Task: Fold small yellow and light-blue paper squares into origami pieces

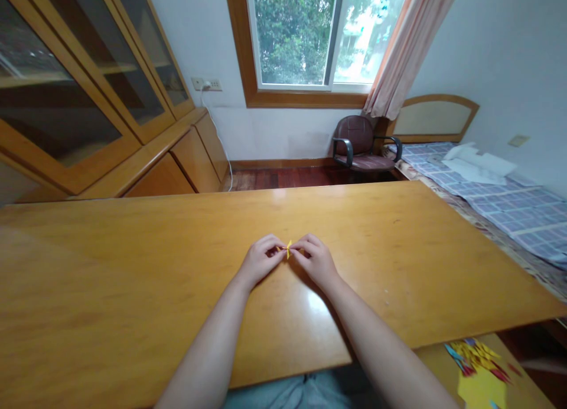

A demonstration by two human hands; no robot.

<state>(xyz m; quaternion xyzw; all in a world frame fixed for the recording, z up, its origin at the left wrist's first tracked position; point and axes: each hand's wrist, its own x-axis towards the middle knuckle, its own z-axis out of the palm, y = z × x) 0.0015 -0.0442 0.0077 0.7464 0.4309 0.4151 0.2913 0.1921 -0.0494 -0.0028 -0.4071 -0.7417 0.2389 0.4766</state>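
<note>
A small folded piece of yellow paper (289,249) is pinched between both my hands over the middle of a long wooden table (133,267). My left hand (261,259) grips it from the left with curled fingers. From the right, my right hand (315,259) pinches it with its fingertips. Both hands rest on the tabletop and almost touch each other. Most of the paper is hidden by the fingers.
A lower wooden surface at the bottom right holds a yellow sheet (481,390) and several small colourful folded paper pieces (476,356). Glass-door cabinets (80,96) stand on the left. A brown office chair (359,143) sits under the window, and a bed (500,202) lies on the right.
</note>
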